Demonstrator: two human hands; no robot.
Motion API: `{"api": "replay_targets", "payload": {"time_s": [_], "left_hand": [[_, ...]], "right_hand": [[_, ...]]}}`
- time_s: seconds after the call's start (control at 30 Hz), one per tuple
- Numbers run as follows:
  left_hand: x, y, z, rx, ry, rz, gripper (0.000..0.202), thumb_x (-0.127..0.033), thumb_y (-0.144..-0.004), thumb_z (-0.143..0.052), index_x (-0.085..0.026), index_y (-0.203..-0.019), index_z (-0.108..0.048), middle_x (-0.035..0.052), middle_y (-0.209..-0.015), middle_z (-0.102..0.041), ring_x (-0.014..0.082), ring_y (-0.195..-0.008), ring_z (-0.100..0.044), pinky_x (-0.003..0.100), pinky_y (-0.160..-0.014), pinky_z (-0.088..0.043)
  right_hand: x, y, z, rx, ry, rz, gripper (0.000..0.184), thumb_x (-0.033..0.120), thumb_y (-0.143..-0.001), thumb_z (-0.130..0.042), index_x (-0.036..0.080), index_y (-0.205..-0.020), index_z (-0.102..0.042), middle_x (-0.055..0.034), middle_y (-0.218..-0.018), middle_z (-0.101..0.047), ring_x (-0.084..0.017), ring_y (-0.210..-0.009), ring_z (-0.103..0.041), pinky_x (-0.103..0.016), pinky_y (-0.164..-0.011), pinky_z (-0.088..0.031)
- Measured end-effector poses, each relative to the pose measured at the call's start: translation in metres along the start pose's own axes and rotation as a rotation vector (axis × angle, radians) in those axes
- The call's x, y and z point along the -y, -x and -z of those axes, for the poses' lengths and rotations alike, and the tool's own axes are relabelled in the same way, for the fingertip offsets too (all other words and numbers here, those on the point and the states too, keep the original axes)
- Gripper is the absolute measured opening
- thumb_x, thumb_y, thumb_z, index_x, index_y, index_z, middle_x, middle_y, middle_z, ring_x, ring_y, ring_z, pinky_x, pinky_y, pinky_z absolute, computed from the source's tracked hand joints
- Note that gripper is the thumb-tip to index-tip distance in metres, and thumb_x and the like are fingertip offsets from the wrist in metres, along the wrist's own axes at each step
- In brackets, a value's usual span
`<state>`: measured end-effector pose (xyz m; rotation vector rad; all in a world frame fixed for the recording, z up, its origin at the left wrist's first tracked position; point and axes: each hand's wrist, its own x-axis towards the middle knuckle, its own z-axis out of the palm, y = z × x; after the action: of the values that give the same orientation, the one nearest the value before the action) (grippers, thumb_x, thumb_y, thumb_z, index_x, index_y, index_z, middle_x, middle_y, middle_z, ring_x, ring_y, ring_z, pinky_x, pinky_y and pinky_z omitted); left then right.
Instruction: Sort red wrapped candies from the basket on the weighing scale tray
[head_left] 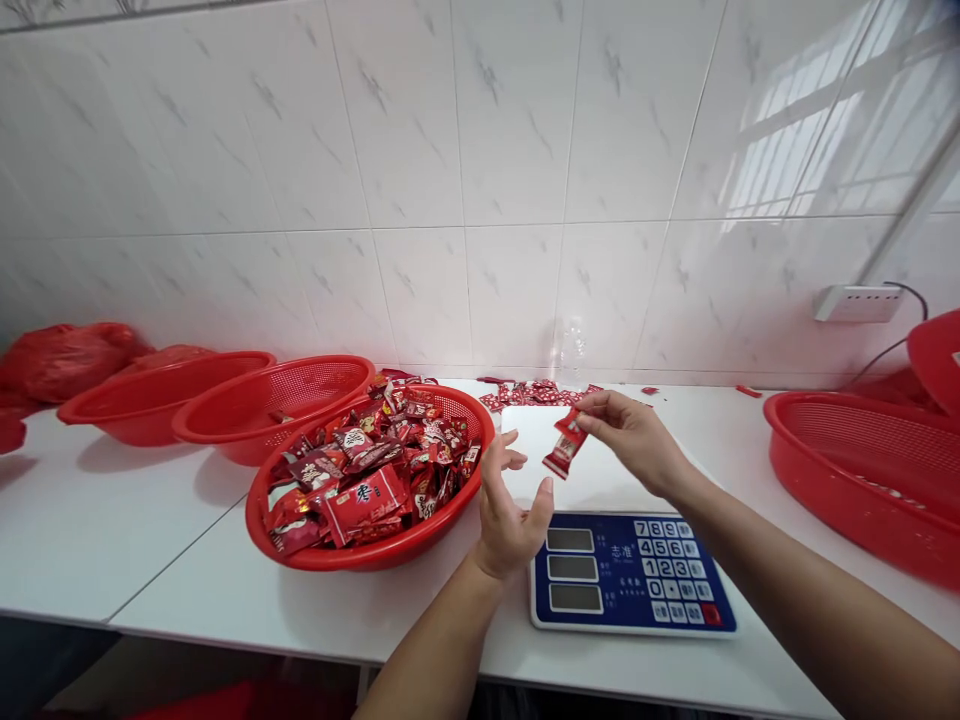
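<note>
My right hand [626, 435] pinches a small red wrapped candy [565, 444] by its upper end, above the white pan [600, 490] of a digital scale. To its left is my left hand [513, 505], fingers apart and nothing in it, beside the rim of a red plastic basket [420, 553]. That basket is heaped with red and dark red snack packets [367, 505]. In front of the pan, the scale's blue keypad panel [630, 575] faces me, and its three display windows look blank.
Two more red baskets [225, 418] stand to the left, with red plastic bags [75, 360] behind them. Small red packets [544, 393] and a clear plastic bottle [572, 352] lie along the tiled wall. A large red basket [847, 470] is at right, below a power socket [859, 303].
</note>
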<state>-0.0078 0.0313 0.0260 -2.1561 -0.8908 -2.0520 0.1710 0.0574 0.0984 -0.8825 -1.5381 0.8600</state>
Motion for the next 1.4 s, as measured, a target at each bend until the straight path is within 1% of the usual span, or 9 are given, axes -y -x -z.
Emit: {"api": "replay_targets", "payload": {"time_s": [0.17, 0.3, 0.53, 0.77, 0.9, 0.97, 1.07, 1.23, 1.4], "left_hand": [[-0.001, -0.001, 0.001, 0.053, -0.031, -0.027, 0.064, -0.017, -0.083, -0.057, -0.016, -0.14, -0.027, 0.0173, -0.126, -0.05, 0.0186, -0.092, -0.055, 0.04, -0.081, -0.052], [-0.018, -0.002, 0.006, 0.131, -0.09, -0.083, 0.056, -0.013, -0.084, -0.055, -0.018, -0.136, -0.035, 0.014, -0.121, -0.054, 0.0216, -0.102, -0.056, 0.041, -0.089, -0.051], [-0.051, -0.046, 0.048, 0.54, -0.271, -0.076, 0.033, -0.019, -0.085, -0.055, -0.024, -0.118, -0.056, 0.0092, -0.119, -0.057, 0.0235, -0.114, -0.053, 0.041, -0.099, -0.046], [0.007, -0.128, 0.086, 1.058, -0.612, 0.379, 0.041, -0.029, -0.085, -0.051, -0.022, -0.125, -0.055, 0.0068, -0.128, -0.057, 0.0257, -0.121, -0.049, 0.04, -0.103, -0.04], [0.047, -0.14, 0.083, 1.436, -0.752, 0.563, 0.076, -0.04, -0.071, -0.066, -0.019, -0.139, -0.041, 0.0124, -0.147, -0.039, 0.0318, -0.133, -0.037, 0.041, -0.109, -0.031], [0.06, -0.138, 0.074, 1.549, -0.706, 0.611, 0.081, -0.039, -0.066, -0.068, -0.018, -0.139, -0.04, 0.0134, -0.145, -0.042, 0.0317, -0.128, -0.044, 0.04, -0.106, -0.035], [0.071, -0.129, 0.057, 1.59, -0.671, 0.642, 0.072, -0.029, -0.064, -0.065, -0.017, -0.133, -0.047, 0.0132, -0.131, -0.058, 0.0309, -0.113, -0.058, 0.038, -0.096, -0.045], [0.078, -0.111, 0.043, 1.511, -0.79, 0.621, 0.064, -0.016, -0.064, -0.06, -0.008, -0.126, -0.048, 0.0223, -0.124, -0.059, 0.0352, -0.108, -0.06, 0.04, -0.089, -0.047], [0.077, -0.106, 0.046, 1.406, -0.796, 0.579, 0.048, -0.012, -0.064, -0.059, -0.014, -0.112, -0.055, 0.0158, -0.11, -0.066, 0.0302, -0.093, -0.064, 0.036, -0.078, -0.05]], "right_hand": [[-0.03, -0.002, 0.033, -0.029, 0.186, -0.153, 0.028, 0.043, -0.08, -0.06, 0.02, -0.095, -0.062, -0.0065, -0.09, -0.07, -0.02, -0.082, -0.064, -0.036, -0.076, -0.048], [-0.053, 0.011, 0.054, -0.029, 0.592, -0.066, 0.035, 0.046, -0.084, -0.052, 0.023, -0.108, -0.064, -0.0074, -0.109, -0.066, -0.023, -0.091, -0.062, -0.04, -0.078, -0.048], [-0.068, 0.04, 0.098, -0.418, 0.676, -0.008, 0.036, 0.049, -0.085, -0.05, 0.023, -0.106, -0.066, -0.007, -0.109, -0.068, -0.025, -0.09, -0.063, -0.038, -0.071, -0.05], [-0.064, 0.058, 0.119, -0.735, 0.437, -0.133, 0.037, 0.05, -0.086, -0.05, 0.022, -0.103, -0.067, -0.0071, -0.097, -0.07, -0.026, -0.096, -0.064, -0.044, -0.089, -0.048], [-0.066, 0.061, 0.124, -0.762, 0.278, -0.159, 0.038, 0.051, -0.083, -0.056, 0.019, -0.099, -0.068, -0.0121, -0.094, -0.069, -0.026, -0.089, -0.065, -0.043, -0.087, -0.05], [-0.068, 0.06, 0.125, -0.787, 0.226, -0.148, 0.038, 0.052, -0.082, -0.057, 0.019, -0.098, -0.068, -0.0122, -0.091, -0.069, -0.026, -0.085, -0.065, -0.044, -0.085, -0.051], [-0.07, 0.058, 0.125, -0.794, 0.216, -0.145, 0.04, 0.053, -0.083, -0.056, 0.019, -0.099, -0.068, -0.0089, -0.086, -0.068, -0.024, -0.081, -0.063, -0.045, -0.081, -0.052], [-0.076, 0.057, 0.125, -0.744, 0.211, -0.154, 0.038, 0.052, -0.083, -0.056, 0.02, -0.098, -0.068, -0.0054, -0.083, -0.068, -0.021, -0.077, -0.062, -0.04, -0.076, -0.05], [-0.083, 0.057, 0.126, -0.725, 0.217, -0.148, 0.037, 0.052, -0.082, -0.055, 0.021, -0.097, -0.068, -0.0035, -0.079, -0.067, -0.019, -0.074, -0.061, -0.036, -0.074, -0.049]]}}
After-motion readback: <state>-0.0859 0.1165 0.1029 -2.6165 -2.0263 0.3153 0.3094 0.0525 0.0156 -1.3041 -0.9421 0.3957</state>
